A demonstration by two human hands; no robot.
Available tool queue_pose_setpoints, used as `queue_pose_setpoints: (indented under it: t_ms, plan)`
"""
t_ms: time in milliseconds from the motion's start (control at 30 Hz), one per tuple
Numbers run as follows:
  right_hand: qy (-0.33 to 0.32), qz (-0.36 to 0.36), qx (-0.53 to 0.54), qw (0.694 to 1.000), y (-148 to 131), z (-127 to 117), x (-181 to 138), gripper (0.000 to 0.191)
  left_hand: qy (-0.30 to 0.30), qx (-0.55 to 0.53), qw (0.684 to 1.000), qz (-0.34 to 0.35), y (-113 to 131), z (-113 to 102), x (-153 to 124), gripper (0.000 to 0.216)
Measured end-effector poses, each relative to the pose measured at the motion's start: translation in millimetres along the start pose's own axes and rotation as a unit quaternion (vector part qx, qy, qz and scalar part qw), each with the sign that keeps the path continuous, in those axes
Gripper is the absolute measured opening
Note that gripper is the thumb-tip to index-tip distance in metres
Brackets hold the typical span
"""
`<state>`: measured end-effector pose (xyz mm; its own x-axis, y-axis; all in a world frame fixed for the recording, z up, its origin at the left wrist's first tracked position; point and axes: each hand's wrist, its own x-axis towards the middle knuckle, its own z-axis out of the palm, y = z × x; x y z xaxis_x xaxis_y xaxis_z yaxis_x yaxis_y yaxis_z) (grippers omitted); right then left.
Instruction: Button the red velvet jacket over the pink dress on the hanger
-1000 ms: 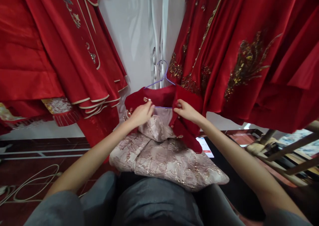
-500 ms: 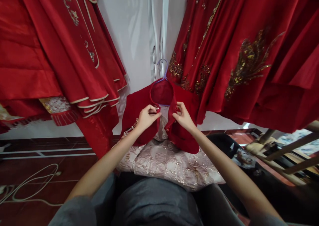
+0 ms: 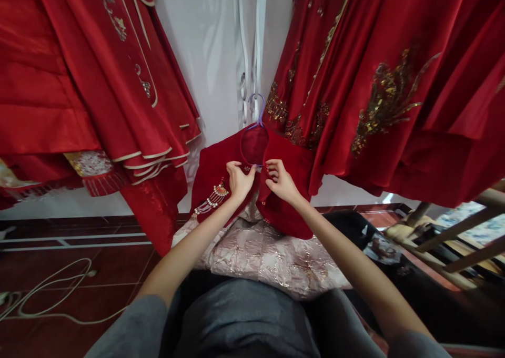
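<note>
A small red velvet jacket [image 3: 213,171] hangs on a purple hanger [image 3: 257,113] in front of me, over a pale pink brocade skirt [image 3: 272,253] that drapes onto my lap. My left hand [image 3: 239,180] pinches the jacket's left front edge at the collar. My right hand [image 3: 279,181] pinches the right front edge. The two hands nearly touch at the neck opening. A beaded tassel ornament [image 3: 215,196] dangles from the jacket's left front, beside my left wrist.
Red satin garments hang at left [image 3: 79,84] and red gowns with gold embroidery at right [image 3: 386,95]. A white wall [image 3: 213,58] is behind. White cable [image 3: 51,289] loops on the dark red tiled floor. Wooden furniture legs [image 3: 453,242] stand at right.
My hands have drawn the two jacket fronts together at the collar, covering the pale lining. The jacket has lifted slightly and the tassel now hangs free.
</note>
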<state>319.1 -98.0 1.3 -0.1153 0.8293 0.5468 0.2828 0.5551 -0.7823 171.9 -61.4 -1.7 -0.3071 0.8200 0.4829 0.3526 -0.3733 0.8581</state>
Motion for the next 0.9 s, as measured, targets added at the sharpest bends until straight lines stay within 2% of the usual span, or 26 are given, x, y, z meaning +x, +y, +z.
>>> queue_pose_setpoints:
  t_ms: [67, 233, 300, 433, 567, 667, 800, 900]
  plan:
    - [0.003, 0.0, -0.001, 1.0, -3.0, -1.4, -1.5, 0.048, 0.043, 0.059, 0.996, 0.048, 3.6, 3.1, 2.7, 0.048]
    - [0.006, -0.002, 0.006, 1.0, -5.9, -7.8, -2.4, 0.045, 0.055, 0.105, 0.989, 0.092, 3.6, 7.2, 8.7, 0.038]
    - [0.005, -0.004, 0.025, 1.0, -5.3, -9.6, -1.1, 0.043, 0.07, 0.098, 0.988, 0.095, 1.0, 7.1, 9.9, 0.034]
    - [0.001, -0.007, 0.056, 0.998, -4.9, -10.1, 1.5, 0.041, 0.071, 0.053, 0.995, 0.053, -2.3, 6.7, 14.1, 0.029]
    - [-0.018, -0.008, 0.055, 0.998, -7.2, -7.3, 2.7, 0.041, 0.026, -0.034, 0.999, 0.011, 1.2, 6.7, 21.7, 0.027]
    - [-0.035, -0.011, 0.055, 0.998, -9.9, -1.9, 5.1, 0.039, -0.017, -0.116, 0.993, 0.009, 12.2, 4.4, 26.5, 0.021]
    - [-0.014, -0.021, 0.083, 0.996, -9.4, 7.5, 9.8, 0.036, -0.117, -0.209, 0.971, -0.005, 26.7, -7.2, 27.8, 0.022]
    - [0.018, -0.03, 0.112, 0.993, -5.3, 12.1, 11.5, 0.034, -0.175, -0.268, 0.947, -0.018, 25.7, -18.8, 23.0, 0.023]
